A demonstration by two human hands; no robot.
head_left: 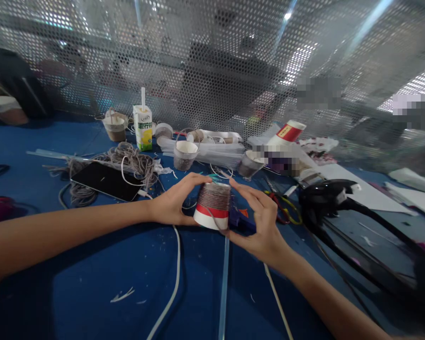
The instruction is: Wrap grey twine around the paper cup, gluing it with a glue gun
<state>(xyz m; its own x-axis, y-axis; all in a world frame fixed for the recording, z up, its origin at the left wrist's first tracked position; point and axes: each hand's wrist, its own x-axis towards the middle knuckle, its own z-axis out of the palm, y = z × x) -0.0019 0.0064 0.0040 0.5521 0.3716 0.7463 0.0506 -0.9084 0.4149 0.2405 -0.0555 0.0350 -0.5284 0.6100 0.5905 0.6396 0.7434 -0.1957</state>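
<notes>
Green Chinese lettering (144,126) marks the carton (146,141) beyond the yarn-wound cup (212,197).

Single head-worn view, facing forward and down, close over blue table (91,311)

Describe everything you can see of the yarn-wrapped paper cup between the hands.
The red-and-white tapered paper-looking cup is upside down and slightly tilted over the blue tabletop, wide end downward. Grey-brown yarn winds in close rows around its upper part; a red band and a white one show below. A loose strand crosses them towards the right hand. The left hand holds it from the left; right-hand contact is unclear.
</notes>
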